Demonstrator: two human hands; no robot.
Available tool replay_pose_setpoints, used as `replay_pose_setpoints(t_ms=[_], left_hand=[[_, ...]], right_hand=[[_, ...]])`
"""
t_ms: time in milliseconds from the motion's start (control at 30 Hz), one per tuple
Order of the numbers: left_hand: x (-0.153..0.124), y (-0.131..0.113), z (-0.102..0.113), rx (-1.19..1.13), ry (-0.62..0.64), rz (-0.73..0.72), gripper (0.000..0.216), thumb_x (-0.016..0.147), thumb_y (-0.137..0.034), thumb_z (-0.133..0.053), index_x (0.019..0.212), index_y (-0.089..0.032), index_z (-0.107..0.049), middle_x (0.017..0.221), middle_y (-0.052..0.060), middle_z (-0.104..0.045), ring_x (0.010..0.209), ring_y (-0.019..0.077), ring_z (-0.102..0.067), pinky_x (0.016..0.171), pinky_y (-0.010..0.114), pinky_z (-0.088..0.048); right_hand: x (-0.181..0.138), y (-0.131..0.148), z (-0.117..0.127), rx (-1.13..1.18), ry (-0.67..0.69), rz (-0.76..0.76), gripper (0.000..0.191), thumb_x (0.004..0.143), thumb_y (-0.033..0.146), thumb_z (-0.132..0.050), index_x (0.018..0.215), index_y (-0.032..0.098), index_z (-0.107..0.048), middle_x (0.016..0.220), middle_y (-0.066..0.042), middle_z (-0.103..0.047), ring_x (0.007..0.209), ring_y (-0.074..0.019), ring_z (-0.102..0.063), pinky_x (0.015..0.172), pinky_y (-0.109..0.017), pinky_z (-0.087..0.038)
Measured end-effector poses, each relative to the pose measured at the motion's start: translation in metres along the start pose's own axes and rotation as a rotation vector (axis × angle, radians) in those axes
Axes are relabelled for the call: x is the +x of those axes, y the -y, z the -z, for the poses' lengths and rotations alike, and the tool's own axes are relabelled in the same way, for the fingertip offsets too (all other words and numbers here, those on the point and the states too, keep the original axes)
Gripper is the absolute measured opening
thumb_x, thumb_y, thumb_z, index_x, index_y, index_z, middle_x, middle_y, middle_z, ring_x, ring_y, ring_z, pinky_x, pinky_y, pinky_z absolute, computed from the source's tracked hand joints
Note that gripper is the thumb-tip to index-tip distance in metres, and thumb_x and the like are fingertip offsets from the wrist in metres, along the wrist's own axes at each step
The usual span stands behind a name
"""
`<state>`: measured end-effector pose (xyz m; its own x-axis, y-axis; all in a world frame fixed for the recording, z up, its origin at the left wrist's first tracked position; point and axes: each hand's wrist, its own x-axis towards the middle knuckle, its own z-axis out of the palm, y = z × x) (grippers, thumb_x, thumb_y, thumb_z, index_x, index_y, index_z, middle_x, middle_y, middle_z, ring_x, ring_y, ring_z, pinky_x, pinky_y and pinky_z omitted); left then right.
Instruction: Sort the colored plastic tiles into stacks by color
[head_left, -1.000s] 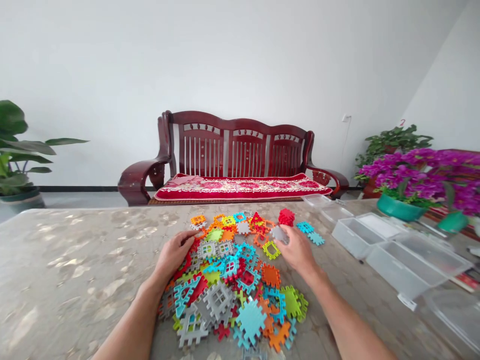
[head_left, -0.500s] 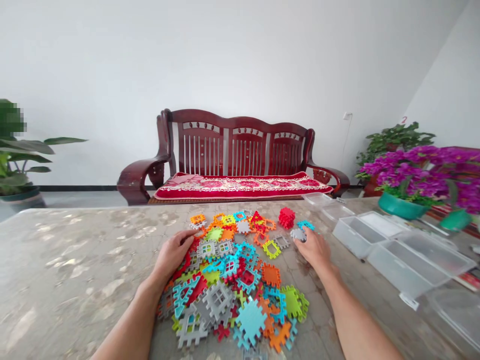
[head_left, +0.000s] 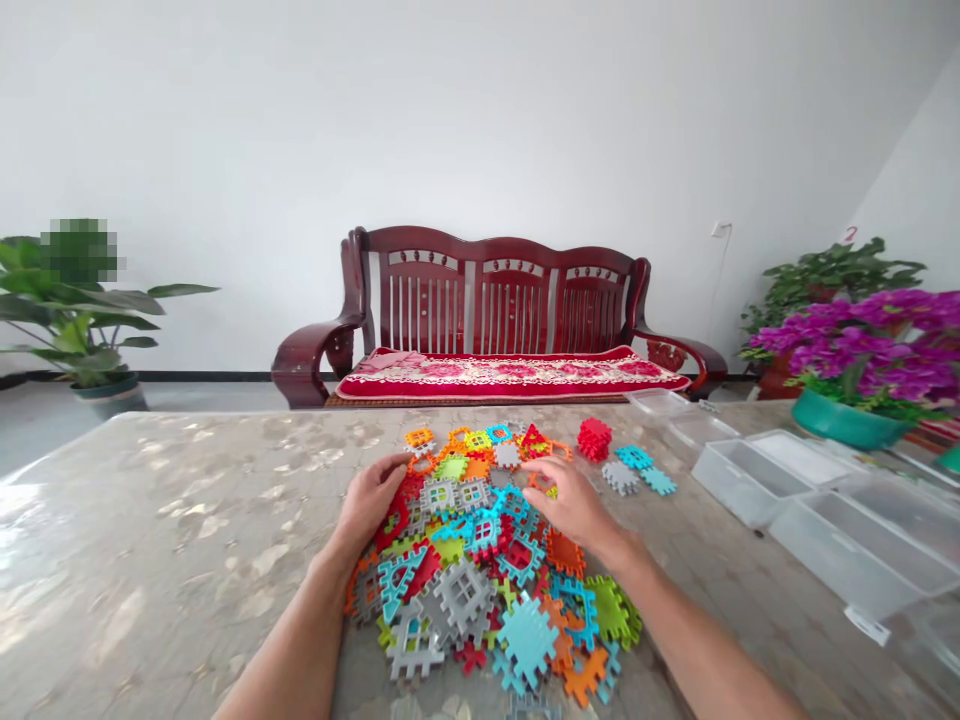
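A heap of toothed plastic building tiles, in grey, blue, red, orange and green, spreads across the table between my hands. My left hand [head_left: 377, 492] rests along the heap's left side, fingers loosely stretched and nothing visible in its grasp. Over the heap's upper right reaches my right hand [head_left: 571, 497], thumb and fingers apart, partly covering a yellow-green frame tile. Near the middle lie grey window tiles [head_left: 463, 592] and a solid light blue tile [head_left: 528, 637]. Apart from the heap, a red stack of tiles [head_left: 594, 439] stands beside a grey tile [head_left: 620, 478], a blue window tile [head_left: 634, 457] and another light blue tile [head_left: 659, 481].
Clear plastic boxes [head_left: 832, 560] with open lids stand on the right of the patterned table [head_left: 165, 560]. Purple flowers in a green pot [head_left: 851, 415] are behind them. A wooden bench [head_left: 510, 300] with a red cover stands beyond the table.
My right hand has moved left from the separate tiles to the heap, uncovering a light blue tile beside the grey one. My left hand stays at the heap's left side. The view has turned slightly left.
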<state>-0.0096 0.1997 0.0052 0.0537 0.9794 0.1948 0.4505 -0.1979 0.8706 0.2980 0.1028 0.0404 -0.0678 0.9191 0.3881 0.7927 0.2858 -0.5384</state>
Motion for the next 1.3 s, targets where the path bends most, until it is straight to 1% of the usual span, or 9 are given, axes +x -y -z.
replay_pose_setpoints(t_ms=[167,333,467,567,733,867,1067,1167,1300], left_hand=[[0.0,0.002,-0.001,0.052,-0.01,-0.03,0.046,0.079,-0.046,-0.052,0.108,-0.019,-0.075,0.105,0.006,-0.078,0.096,0.025,-0.071,0.089,0.034,-0.052],[0.001,0.006,-0.004,0.02,0.0,-0.049,0.043,0.079,-0.045,-0.053,0.106,-0.019,-0.075,0.104,0.006,-0.078,0.096,0.0252,-0.07,0.089,0.034,-0.052],[0.002,0.009,-0.005,0.01,-0.007,-0.067,0.041,0.08,-0.044,-0.052,0.105,-0.02,-0.075,0.105,0.005,-0.078,0.097,0.0244,-0.07,0.091,0.033,-0.051],[0.002,0.008,-0.005,0.031,-0.008,-0.074,0.041,0.08,-0.043,-0.051,0.105,-0.02,-0.075,0.105,0.005,-0.078,0.098,0.0243,-0.07,0.092,0.033,-0.05],[-0.002,-0.001,-0.004,0.093,-0.009,-0.065,0.042,0.081,-0.041,-0.048,0.105,-0.021,-0.075,0.105,0.004,-0.078,0.098,0.0241,-0.07,0.091,0.033,-0.051],[-0.004,-0.007,-0.003,0.125,0.003,-0.065,0.043,0.08,-0.042,-0.048,0.106,-0.02,-0.075,0.106,0.005,-0.078,0.099,0.0245,-0.07,0.091,0.033,-0.051],[-0.003,-0.005,-0.002,0.153,-0.002,-0.084,0.044,0.08,-0.042,-0.048,0.106,-0.02,-0.075,0.106,0.005,-0.077,0.099,0.0248,-0.07,0.092,0.034,-0.051],[-0.002,-0.002,-0.003,0.163,0.006,-0.086,0.044,0.08,-0.043,-0.048,0.107,-0.02,-0.075,0.106,0.005,-0.077,0.1,0.0253,-0.069,0.092,0.034,-0.05],[-0.001,0.0,-0.003,0.169,0.004,-0.089,0.044,0.08,-0.042,-0.048,0.107,-0.021,-0.075,0.108,0.005,-0.077,0.102,0.0254,-0.069,0.094,0.034,-0.05]], right_hand=[[0.017,0.051,-0.022,-0.093,0.174,0.228,0.05,0.079,0.026,-0.069,0.128,0.027,-0.063,0.131,-0.005,-0.065,0.121,-0.0237,-0.057,0.107,-0.042,-0.042],[0.027,0.075,-0.039,-0.304,0.258,0.325,0.057,0.08,0.039,-0.072,0.134,0.027,-0.058,0.134,-0.007,-0.062,0.12,-0.0276,-0.053,0.102,-0.044,-0.043],[0.027,0.079,-0.048,-0.433,0.29,0.346,0.031,0.086,0.036,-0.065,0.114,0.025,-0.068,0.112,-0.006,-0.07,0.108,-0.0252,-0.058,0.093,-0.039,-0.044],[0.025,0.077,-0.052,-0.466,0.248,0.331,0.018,0.088,0.03,-0.059,0.101,0.023,-0.07,0.102,-0.007,-0.071,0.101,-0.0241,-0.06,0.087,-0.036,-0.044],[0.025,0.068,-0.038,-0.314,0.101,0.193,0.015,0.089,0.021,-0.052,0.093,0.022,-0.067,0.092,-0.004,-0.071,0.085,-0.0183,-0.061,0.076,-0.029,-0.042],[0.027,0.045,-0.013,0.045,-0.015,-0.043,0.019,0.09,0.031,-0.049,0.083,0.02,-0.063,0.077,-0.001,-0.066,0.071,-0.0153,-0.056,0.066,-0.025,-0.04],[0.011,-0.007,0.005,0.518,-0.007,-0.272,0.031,0.081,0.049,-0.054,0.087,0.019,-0.062,0.069,0.002,-0.063,0.06,-0.0157,-0.054,0.057,-0.026,-0.041],[-0.003,-0.023,0.003,0.57,-0.037,-0.326,0.035,0.078,0.053,-0.056,0.086,0.02,-0.063,0.067,0.003,-0.06,0.059,-0.0144,-0.051,0.055,-0.025,-0.039],[-0.011,-0.034,0.006,0.54,0.048,-0.33,0.038,0.078,0.057,-0.058,0.073,0.019,-0.061,0.062,0.004,-0.054,0.059,-0.013,-0.048,0.056,-0.024,-0.036]])
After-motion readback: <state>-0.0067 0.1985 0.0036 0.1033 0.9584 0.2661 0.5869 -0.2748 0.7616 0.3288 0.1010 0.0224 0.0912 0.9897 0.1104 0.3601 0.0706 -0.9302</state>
